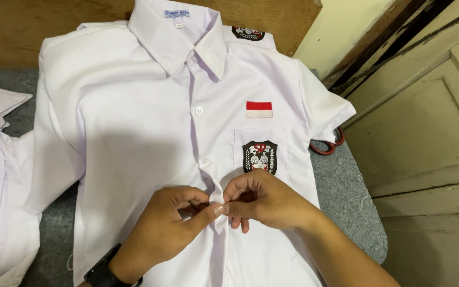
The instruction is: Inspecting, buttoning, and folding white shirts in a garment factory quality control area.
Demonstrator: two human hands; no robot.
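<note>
Left hand and right hand are pinching the white shirt placket mid-front; red scissors are lying at the grey table's right edge.

The shirt is plain white with white buttons. On its chest pocket sits a black badge with white and red figures; just above the badge, a red-over-white striped patch. Right of the pocket, red scissor handles lie on grey felt.

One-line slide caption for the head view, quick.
Left hand and right hand pinch the button placket of a white short-sleeved cotton uniform shirt on grey felt.
</note>
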